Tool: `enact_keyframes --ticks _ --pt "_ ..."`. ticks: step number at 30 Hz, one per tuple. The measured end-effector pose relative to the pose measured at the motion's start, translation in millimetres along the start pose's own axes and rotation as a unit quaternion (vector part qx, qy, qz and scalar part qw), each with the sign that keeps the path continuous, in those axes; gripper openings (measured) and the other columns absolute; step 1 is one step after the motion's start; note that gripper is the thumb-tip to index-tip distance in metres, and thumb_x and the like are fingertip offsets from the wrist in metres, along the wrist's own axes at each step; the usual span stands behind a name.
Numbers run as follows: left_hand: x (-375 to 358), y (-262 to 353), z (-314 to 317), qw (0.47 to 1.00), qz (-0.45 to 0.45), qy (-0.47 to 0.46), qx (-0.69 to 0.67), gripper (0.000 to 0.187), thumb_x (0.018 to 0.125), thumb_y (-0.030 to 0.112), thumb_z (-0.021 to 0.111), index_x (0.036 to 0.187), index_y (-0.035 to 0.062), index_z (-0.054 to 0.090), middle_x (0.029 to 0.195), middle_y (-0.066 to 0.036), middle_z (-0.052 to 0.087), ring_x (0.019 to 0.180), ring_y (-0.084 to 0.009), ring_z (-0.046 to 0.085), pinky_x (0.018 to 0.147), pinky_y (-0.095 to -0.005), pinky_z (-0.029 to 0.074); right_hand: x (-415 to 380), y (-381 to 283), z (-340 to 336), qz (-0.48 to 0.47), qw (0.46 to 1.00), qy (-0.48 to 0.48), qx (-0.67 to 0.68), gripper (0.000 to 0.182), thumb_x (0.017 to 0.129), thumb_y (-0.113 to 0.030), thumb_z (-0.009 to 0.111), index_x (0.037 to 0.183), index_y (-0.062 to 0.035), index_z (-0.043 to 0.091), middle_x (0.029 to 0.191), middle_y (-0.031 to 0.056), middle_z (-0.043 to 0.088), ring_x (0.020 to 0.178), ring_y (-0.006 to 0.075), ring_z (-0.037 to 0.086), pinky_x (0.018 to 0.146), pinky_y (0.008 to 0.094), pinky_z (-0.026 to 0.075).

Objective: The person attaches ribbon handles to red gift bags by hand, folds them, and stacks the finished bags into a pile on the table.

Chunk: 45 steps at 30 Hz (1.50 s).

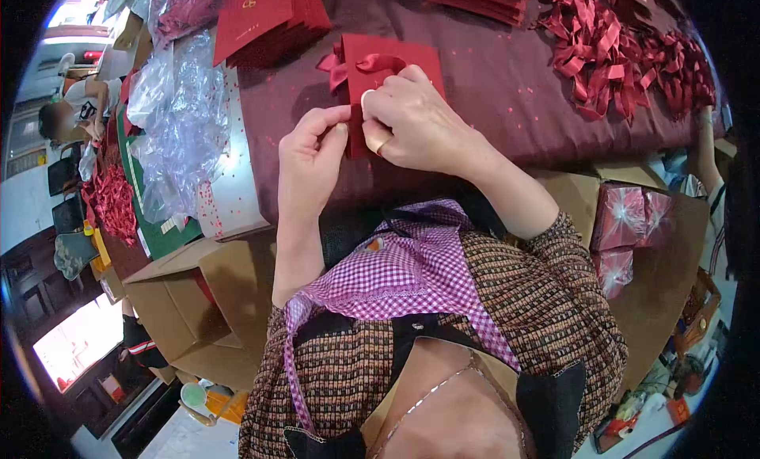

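Observation:
A red paper gift bag lies on the dark red cloth in front of me, with a red satin ribbon on its upper part and a loop at its left side. My left hand pinches thumb and forefinger together at the bag's left edge. My right hand, with a ring on one finger, lies over the bag with its fingers curled in close to the left fingertips. Whatever small part sits between the fingertips is hidden.
Stacks of red bags and red folded pieces lie at the back. Cut ribbons are heaped at the right. Clear plastic covers the left side. Cardboard boxes stand below the table. Other people sit at both sides.

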<state>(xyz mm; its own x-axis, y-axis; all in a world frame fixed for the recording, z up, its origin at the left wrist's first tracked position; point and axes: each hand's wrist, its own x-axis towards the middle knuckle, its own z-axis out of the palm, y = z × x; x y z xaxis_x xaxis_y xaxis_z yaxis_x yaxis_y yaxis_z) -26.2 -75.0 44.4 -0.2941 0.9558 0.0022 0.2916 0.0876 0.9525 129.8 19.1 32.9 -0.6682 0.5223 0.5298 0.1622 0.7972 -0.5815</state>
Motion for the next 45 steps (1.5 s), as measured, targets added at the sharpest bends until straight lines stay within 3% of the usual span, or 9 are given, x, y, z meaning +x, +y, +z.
enact_keyframes --ticks 7,11,18,24,26,30,38,40,45 --pt "4.7 -4.6 -5.3 0.978 0.141 -0.056 0.143 0.015 0.077 -0.005 0.058 0.092 -0.0051 0.058 0.089 -0.014 0.059 0.085 -0.0245 0.059 0.075 -0.0297 0.047 -5.3 -0.3 -1.9 -0.012 1.0 -0.016 0.013 0.008 0.07 -0.01 0.059 0.067 -0.0092 0.052 0.066 0.0073 0.054 0.068 0.0261 0.054 0.069 0.0386 0.037" --pt "2.4 6.2 -8.6 0.977 0.132 -0.069 0.152 0.013 0.074 -0.008 0.055 0.086 -0.0051 0.055 0.083 -0.013 0.055 0.08 -0.0252 0.055 0.072 -0.03 0.045 -2.1 -8.2 -34.8 0.014 0.984 -0.176 0.023 0.02 0.079 -0.026 0.064 0.082 -0.0062 0.059 0.081 0.0081 0.06 0.087 0.0261 0.055 0.08 0.0386 0.037" --pt "-5.4 21.9 -1.6 0.973 0.168 -0.118 0.108 0.019 0.071 -0.008 0.048 0.087 -0.0041 0.057 0.088 -0.013 0.055 0.077 -0.0255 0.056 0.07 -0.0304 0.044 9.8 -15.3 -43.1 -0.181 0.983 -0.005 -0.029 0.029 0.079 -0.026 0.062 0.101 -0.0074 0.059 0.094 0.0076 0.059 0.106 0.0257 0.05 0.098 0.0445 0.034" --pt "-7.3 5.6 -10.8 0.985 0.063 -0.153 0.049 0.008 0.074 -0.007 0.049 0.08 -0.0039 0.054 0.079 -0.005 0.051 0.071 -0.0127 0.048 0.066 -0.024 0.039 4.7 -12.8 -42.5 -0.168 0.983 -0.069 0.01 0.012 0.079 -0.02 0.06 0.075 -0.0092 0.056 0.076 0.0042 0.053 0.086 0.024 0.051 0.101 0.0484 0.032" --pt "-8.2 -3.6 -10.8 0.97 -0.071 -0.091 -0.215 0.005 0.078 -0.004 0.05 0.076 -0.0025 0.054 0.08 -0.005 0.052 0.07 -0.0123 0.049 0.065 -0.0227 0.039 3.3 -16.0 -42.6 -0.186 0.978 -0.081 0.058 0.007 0.079 -0.016 0.059 0.075 -0.0117 0.057 0.072 0.0021 0.051 0.082 0.0232 0.051 0.102 0.0483 0.03" --pt "10.2 -19.9 -45.2 0.904 -0.079 -0.077 -0.414 0.016 0.084 0.015 0.058 0.083 -0.0015 0.057 0.082 -0.009 0.056 0.065 -0.0186 0.052 0.056 -0.0282 0.043 -0.8 -23.6 -56.9 -0.173 0.967 -0.145 0.119 0.005 0.08 -0.015 0.059 0.076 -0.0126 0.058 0.073 0.0016 0.054 0.083 0.0229 0.052 0.102 0.0478 0.03" --pt "16.3 -27.2 -39.1 0.931 -0.152 0.053 -0.328 0.02 0.095 0.019 0.052 0.103 0.0025 0.059 0.085 -0.005 0.061 0.072 -0.013 0.057 0.061 -0.0255 0.047 25.0 -8.5 -76.6 -0.062 0.972 -0.218 -0.062 0.007 0.077 -0.014 0.061 0.07 -0.0117 0.06 0.069 0.0054 0.056 0.075 0.0277 0.055 0.083 0.042 0.038" --pt "12.3 -24.0 -39.9 0.931 -0.16 0.048 -0.324 0.026 0.096 0.021 0.051 0.112 0.0011 0.057 0.097 -0.008 0.063 0.079 -0.0152 0.06 0.068 -0.0291 0.049 20.3 4.9 -72.7 -0.006 0.997 -0.03 0.066 0.011 0.08 -0.015 0.06 0.071 -0.0102 0.06 0.068 0.0066 0.057 0.074 0.0289 0.055 0.08 0.0416 0.039" --pt "-5.9 1.1 -4.4 0.925 -0.09 -0.123 -0.349 0.031 0.095 0.013 0.05 0.121 -0.0038 0.053 0.112 -0.01 0.061 0.101 -0.0178 0.058 0.089 -0.03 0.045 28.9 14.4 -62.2 0.054 0.997 -0.004 0.046 0.011 0.082 -0.013 0.059 0.075 -0.005 0.061 0.076 0.009 0.063 0.077 0.0282 0.059 0.074 0.0393 0.043"
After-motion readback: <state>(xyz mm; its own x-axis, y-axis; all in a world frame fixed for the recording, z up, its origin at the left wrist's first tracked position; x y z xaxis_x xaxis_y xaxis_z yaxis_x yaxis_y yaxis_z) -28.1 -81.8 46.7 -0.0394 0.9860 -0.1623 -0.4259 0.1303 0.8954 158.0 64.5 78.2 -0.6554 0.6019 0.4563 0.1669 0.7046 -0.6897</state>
